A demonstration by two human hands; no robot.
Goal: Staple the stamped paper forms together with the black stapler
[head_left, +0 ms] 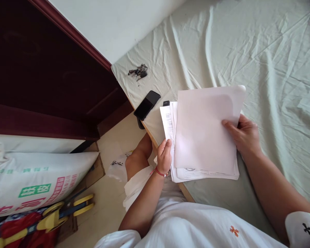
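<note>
White paper stack [204,134] held between left hand [164,155], right hand [244,134].

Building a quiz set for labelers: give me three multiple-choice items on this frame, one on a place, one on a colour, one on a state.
1. Where does the black smartphone lie?
A at the bed's edge
B on the floor
C on the papers

2. What colour is the thin wrist cord on the left hand?
A blue
B red
C green

3. How is the stack of white paper sheets held?
A by both hands
B lying untouched
C by one hand

Answers: A, it overhangs the pale green bedsheet corner; B, the cord shows red; A, the left hand and right hand each grip a side.
</note>
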